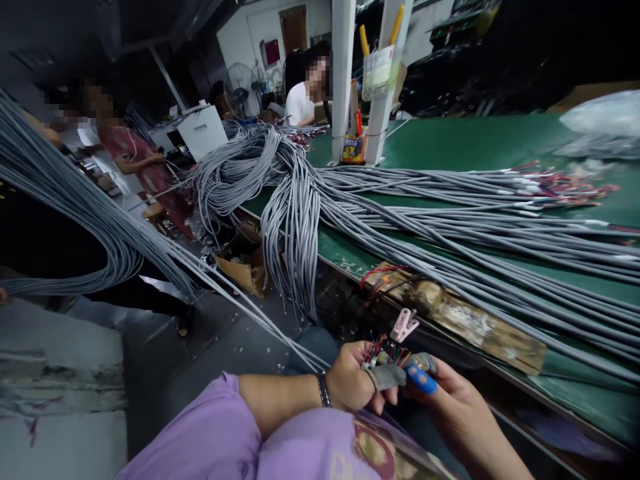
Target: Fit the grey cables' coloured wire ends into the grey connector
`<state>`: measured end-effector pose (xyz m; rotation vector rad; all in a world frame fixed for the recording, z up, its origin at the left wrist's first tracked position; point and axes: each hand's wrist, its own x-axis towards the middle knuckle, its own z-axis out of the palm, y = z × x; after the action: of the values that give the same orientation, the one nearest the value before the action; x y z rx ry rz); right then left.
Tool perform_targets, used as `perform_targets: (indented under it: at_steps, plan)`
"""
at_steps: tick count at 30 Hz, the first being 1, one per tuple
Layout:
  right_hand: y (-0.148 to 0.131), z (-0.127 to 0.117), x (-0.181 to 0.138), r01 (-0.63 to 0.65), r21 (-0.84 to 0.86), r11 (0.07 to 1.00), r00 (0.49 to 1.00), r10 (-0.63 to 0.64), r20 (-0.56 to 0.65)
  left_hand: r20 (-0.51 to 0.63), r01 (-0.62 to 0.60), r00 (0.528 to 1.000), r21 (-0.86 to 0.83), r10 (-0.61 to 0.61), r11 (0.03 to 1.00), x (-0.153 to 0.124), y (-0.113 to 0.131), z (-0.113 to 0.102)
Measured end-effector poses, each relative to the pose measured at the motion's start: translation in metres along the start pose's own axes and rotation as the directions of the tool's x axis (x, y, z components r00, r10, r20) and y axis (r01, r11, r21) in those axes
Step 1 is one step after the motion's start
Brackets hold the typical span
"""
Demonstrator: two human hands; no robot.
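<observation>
Low in front of my purple shirt, my left hand (353, 380) is closed around the ends of a few grey cables, and thin coloured wires (383, 350) fan out above its thumb. From this hand the grey cables (240, 290) run up and away to the left. Grey tape or a finger cover wraps the left thumb. My right hand (445, 390) meets it from the right, with a blue cover on the thumb and a grey one on a finger. Its fingertips pinch at the coloured wires; the exact contact is partly hidden.
Long bundles of grey cable (390, 220) lie across the green bench (475, 140) and droop over its edge. A pink clothes peg (404, 325) and a wooden board (480, 327) sit along that edge. Another person carries a cable bundle (100, 207) at left; others work behind.
</observation>
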<state>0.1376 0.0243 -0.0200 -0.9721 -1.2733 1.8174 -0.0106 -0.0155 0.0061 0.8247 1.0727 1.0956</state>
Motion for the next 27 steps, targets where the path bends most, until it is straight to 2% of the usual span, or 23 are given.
perform_targets:
  at_steps: [7,15,19,27]
  plan:
    - [0.0,0.005,0.0,-0.003,0.012,1.0,0.999,0.004,-0.04,-0.046,0.023,0.999,-0.039,-0.025,0.999,0.001,-0.004,0.001]
    - [-0.01,0.018,0.0,-0.008,0.115,0.993,1.0,0.007,0.009,-0.12,0.006,0.993,-0.064,-0.013,0.998,0.003,-0.015,-0.003]
    - [-0.008,0.018,0.001,0.015,0.115,0.993,1.0,-0.013,-0.019,-0.108,0.005,0.994,-0.077,-0.013,0.997,0.003,-0.017,-0.004]
    - [-0.019,0.024,0.0,0.02,0.132,0.991,0.999,-0.026,0.045,-0.065,0.018,0.998,-0.102,-0.024,0.995,0.002,-0.021,-0.007]
